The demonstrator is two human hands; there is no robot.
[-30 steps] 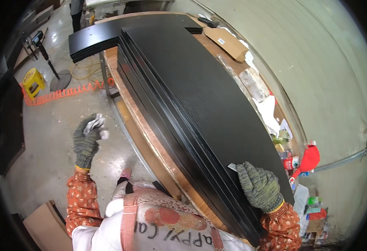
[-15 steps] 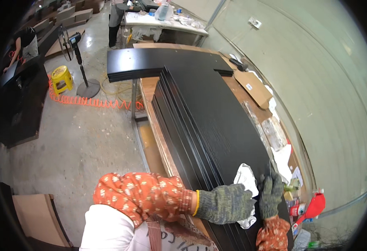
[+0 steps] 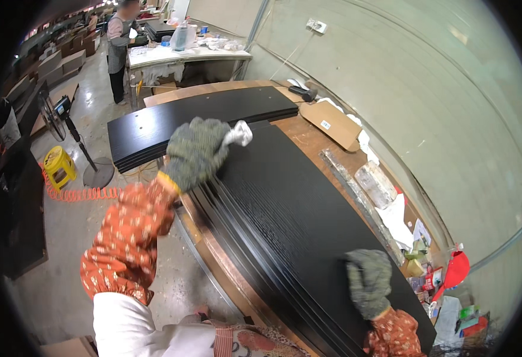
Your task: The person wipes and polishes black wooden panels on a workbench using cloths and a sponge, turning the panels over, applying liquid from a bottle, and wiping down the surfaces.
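Observation:
A stack of long black panels (image 3: 308, 208) runs away from me on the workbench, with streaky marks on the top one. My left hand (image 3: 195, 149), in a grey-green knit glove, reaches to the stack's far end. It is closed on a crumpled white cloth (image 3: 239, 134), which lies at the top panel's far edge. My right hand (image 3: 369, 284), gloved the same way, rests on the top panel near its right edge. It holds nothing that I can see, and its fingers are slightly blurred. More black panels (image 3: 207, 113) lie crosswise beyond the far end.
Along the wall side of the bench (image 3: 314, 140) lie a cardboard piece (image 3: 330, 125), a wrapped block (image 3: 375, 184), white paper (image 3: 393, 220) and a red scoop-like object (image 3: 456, 269). To the left stand a floor fan (image 3: 97, 172) and a yellow stool (image 3: 59, 166). A person (image 3: 118, 53) stands by another table.
My left hand has swept the cloth from the near part of the stack to its far end. My right hand has shifted slightly on the panel. The view has turned.

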